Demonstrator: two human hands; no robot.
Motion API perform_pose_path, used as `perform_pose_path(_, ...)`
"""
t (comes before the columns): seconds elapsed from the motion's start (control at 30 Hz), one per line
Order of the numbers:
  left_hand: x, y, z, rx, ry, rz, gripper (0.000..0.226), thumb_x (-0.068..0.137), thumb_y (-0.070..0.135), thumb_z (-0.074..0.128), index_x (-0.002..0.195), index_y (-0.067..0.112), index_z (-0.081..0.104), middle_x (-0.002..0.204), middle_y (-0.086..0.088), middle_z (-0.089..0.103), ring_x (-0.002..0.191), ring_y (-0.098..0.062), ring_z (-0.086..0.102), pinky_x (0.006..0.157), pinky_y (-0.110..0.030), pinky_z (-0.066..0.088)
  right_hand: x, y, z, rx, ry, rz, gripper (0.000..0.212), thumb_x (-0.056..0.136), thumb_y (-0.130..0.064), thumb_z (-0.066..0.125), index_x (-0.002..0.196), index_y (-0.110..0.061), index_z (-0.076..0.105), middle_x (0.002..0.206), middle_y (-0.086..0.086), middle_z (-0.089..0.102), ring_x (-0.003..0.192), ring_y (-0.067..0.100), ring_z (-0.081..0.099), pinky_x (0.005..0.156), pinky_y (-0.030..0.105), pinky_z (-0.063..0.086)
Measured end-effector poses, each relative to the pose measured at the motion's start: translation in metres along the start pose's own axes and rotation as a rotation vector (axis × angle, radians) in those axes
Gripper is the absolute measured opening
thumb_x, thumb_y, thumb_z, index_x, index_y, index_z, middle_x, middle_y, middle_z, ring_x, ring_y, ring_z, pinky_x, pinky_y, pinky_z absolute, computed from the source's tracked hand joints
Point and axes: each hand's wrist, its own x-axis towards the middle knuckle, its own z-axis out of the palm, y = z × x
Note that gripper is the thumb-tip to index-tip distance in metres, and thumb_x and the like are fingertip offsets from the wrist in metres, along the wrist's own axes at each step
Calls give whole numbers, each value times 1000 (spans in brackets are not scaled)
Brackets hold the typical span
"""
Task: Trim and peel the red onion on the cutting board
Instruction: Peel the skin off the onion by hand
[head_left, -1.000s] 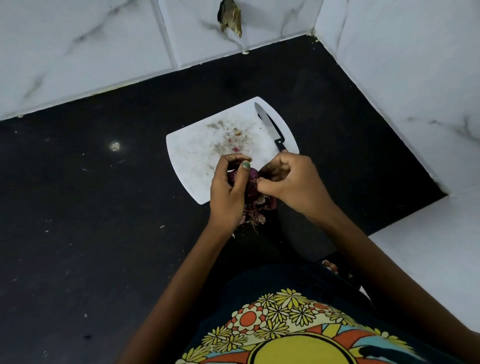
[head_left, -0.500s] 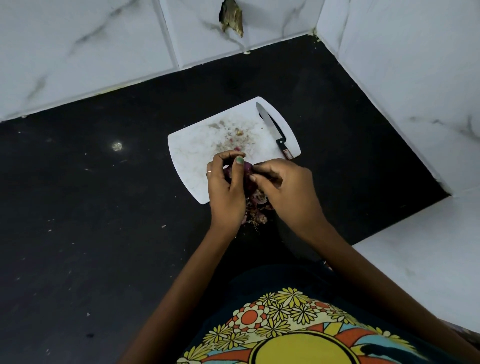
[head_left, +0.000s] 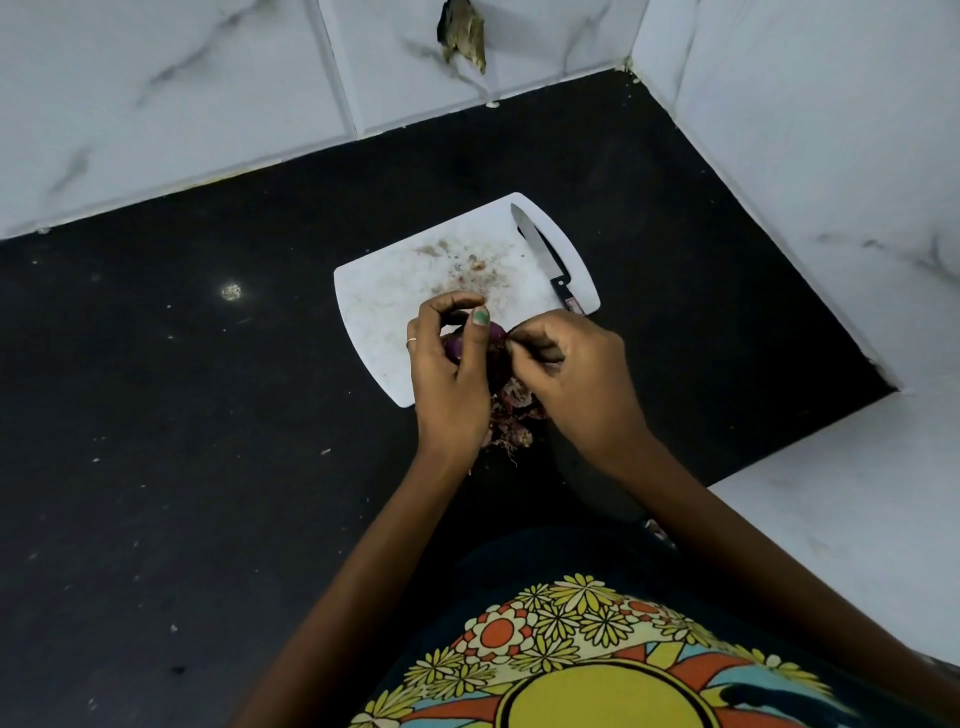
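Note:
A purple red onion (head_left: 455, 347) sits in my left hand (head_left: 451, 384), whose fingers and thumb curl round it above the near edge of the white cutting board (head_left: 384, 301). My right hand (head_left: 576, 379) pinches a strip of the onion's skin at its right side. Loose papery peels (head_left: 511, 415) lie heaped under and between both hands, partly hidden by them. A black-handled knife (head_left: 543, 257) rests on the board's right side, blade pointing away from me.
The board lies on a black stone counter (head_left: 182, 415) in a corner of white marble-tiled walls (head_left: 805, 130). A lower white ledge (head_left: 857, 519) sits at the right. Small onion scraps speckle the board's middle.
My right hand has shifted from the knife side toward the onion and now pinches its skin. My left hand has turned the onion slightly while holding it.

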Motion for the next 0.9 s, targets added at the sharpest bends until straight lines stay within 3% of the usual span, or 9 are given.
perform_pose_path(0.1, 0, 1, 0, -30, 10, -8, 11, 98, 20, 52, 107, 16, 56, 114, -10, 57, 89, -19, 65, 81, -35, 55, 2, 0, 0, 51, 12, 50, 9, 83, -7, 65, 87, 0, 69, 81, 4, 67, 72, 13, 65, 67, 25, 55)
perform_pose_path(0.17, 1, 2, 0, -41, 31, -4, 9, 98, 18, 52, 105, 18, 56, 106, 2, 60, 92, -17, 62, 83, -31, 52, 4, 0, -1, 168, 0, 155, 7, 84, -8, 67, 88, -4, 70, 80, 0, 68, 72, 9, 66, 68, 20, 54)
perform_pose_path(0.3, 6, -1, -3, -18, 42, 11, 9, 97, 18, 53, 104, 19, 58, 100, 9, 60, 99, -12, 59, 91, -36, 49, 8, 2, -9, 330, -121, 267, 17, 81, -13, 73, 96, -7, 70, 89, 1, 73, 83, 9, 70, 79, 23, 56)
perform_pose_path(0.43, 4, -3, -6, 34, -16, 54, 9, 94, 29, 55, 98, 36, 57, 106, -1, 60, 101, -32, 61, 89, -55, 49, 11, 4, -13, 355, -168, 288, 14, 78, -9, 75, 90, -4, 71, 85, 6, 74, 79, 14, 71, 74, 26, 57)
perform_pose_path(0.73, 3, 3, -4, 101, -50, 140, 17, 96, 23, 54, 98, 40, 53, 108, -12, 55, 91, -20, 63, 82, -41, 52, 14, 6, -14, 428, -183, 345, 20, 73, -7, 77, 90, 0, 68, 85, 12, 73, 82, 23, 71, 79, 35, 59)
perform_pose_path(0.9, 1, 3, -3, 113, -43, 118, 18, 96, 20, 53, 98, 38, 53, 109, -6, 55, 97, -26, 59, 84, -32, 49, 11, 6, -9, 375, -137, 350, 18, 71, -9, 75, 87, -2, 69, 81, 8, 73, 78, 20, 71, 75, 34, 59)
